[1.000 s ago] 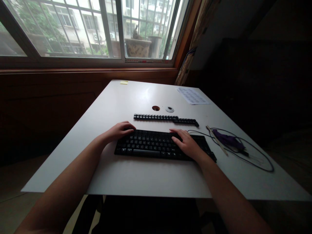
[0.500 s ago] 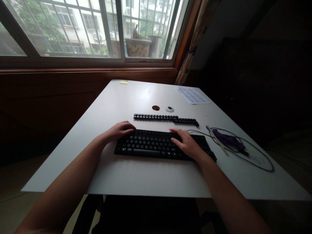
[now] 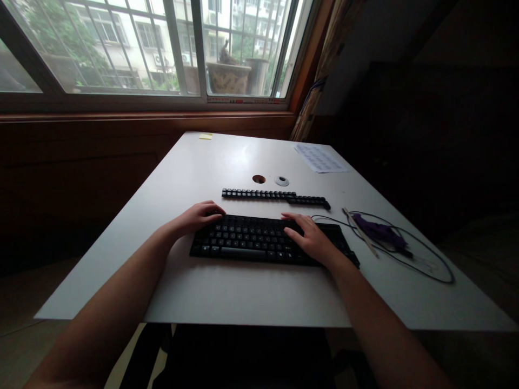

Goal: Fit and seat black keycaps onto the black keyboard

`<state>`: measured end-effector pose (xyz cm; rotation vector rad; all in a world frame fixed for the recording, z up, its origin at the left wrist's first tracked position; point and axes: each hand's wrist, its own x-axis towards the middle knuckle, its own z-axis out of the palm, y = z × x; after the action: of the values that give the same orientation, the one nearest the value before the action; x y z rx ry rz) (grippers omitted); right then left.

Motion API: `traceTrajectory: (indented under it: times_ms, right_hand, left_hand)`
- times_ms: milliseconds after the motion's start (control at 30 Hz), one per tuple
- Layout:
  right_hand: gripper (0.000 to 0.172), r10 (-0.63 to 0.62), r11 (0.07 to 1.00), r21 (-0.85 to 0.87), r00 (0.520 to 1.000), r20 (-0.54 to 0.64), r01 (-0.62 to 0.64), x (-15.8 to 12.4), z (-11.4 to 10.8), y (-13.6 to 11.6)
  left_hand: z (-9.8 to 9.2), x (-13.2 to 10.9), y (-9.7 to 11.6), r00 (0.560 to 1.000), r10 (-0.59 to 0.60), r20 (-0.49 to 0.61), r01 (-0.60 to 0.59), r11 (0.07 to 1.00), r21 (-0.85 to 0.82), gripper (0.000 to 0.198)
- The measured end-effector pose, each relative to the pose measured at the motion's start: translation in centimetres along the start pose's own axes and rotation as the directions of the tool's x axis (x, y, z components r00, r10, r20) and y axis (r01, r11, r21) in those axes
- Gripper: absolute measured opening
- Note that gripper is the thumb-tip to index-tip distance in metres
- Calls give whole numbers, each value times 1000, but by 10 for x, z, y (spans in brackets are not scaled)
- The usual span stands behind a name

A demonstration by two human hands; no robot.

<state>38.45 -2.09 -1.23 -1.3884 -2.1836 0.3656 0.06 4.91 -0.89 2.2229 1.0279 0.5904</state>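
A black keyboard [image 3: 243, 237] lies flat on the white table in front of me. At its far left corner is my left hand [image 3: 203, 214], thumb and fingers apart and the fingertips touching the edge. My right hand [image 3: 310, 236] lies over the right part of the keys, fingers stretched towards the back edge and thumb spread. Just behind the keyboard, black keycaps [image 3: 259, 194] stand lined up in rows, stepping slightly nearer at the right. Along the keyboard's back strip and right end it is too dark to make out single keys.
On the right lie a looped black cable [image 3: 430, 243], a purple cloth [image 3: 375, 228] and a thin light stick [image 3: 360, 234]. Farther back are printed sheets [image 3: 322, 158], a table hole [image 3: 259, 179], a round cover [image 3: 281, 181] and a yellow note [image 3: 205, 136]. The table [image 3: 182, 292] stands by a window.
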Motion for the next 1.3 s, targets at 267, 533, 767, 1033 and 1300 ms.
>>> traceTrajectory:
  times_ms: [267, 533, 767, 1033, 1300]
  right_hand:
    - [41, 3, 1000, 8, 1000, 2, -3, -1, 0, 0]
    - [40, 12, 1000, 23, 1000, -1, -12, 0, -2, -4]
    - [41, -4, 1000, 10, 1000, -6, 4, 0, -1, -4]
    - [41, -14, 1000, 11, 1000, -9, 14, 0, -1, -4]
    - [43, -16, 1000, 16, 1000, -7, 16, -1, -1, -2]
  left_hand:
    - [0, 0, -3, 1000, 2, 0, -2, 1000, 1, 30]
    - [-1, -1, 1, 1000, -3, -4, 3, 1000, 2, 32]
    - [-1, -1, 1, 1000, 1, -1, -1, 1000, 3, 33]
    - [0, 0, 1, 1000, -3, -3, 3, 1000, 9, 33]
    - [0, 0, 0, 1000, -1, 2, 1, 1000, 10, 35]
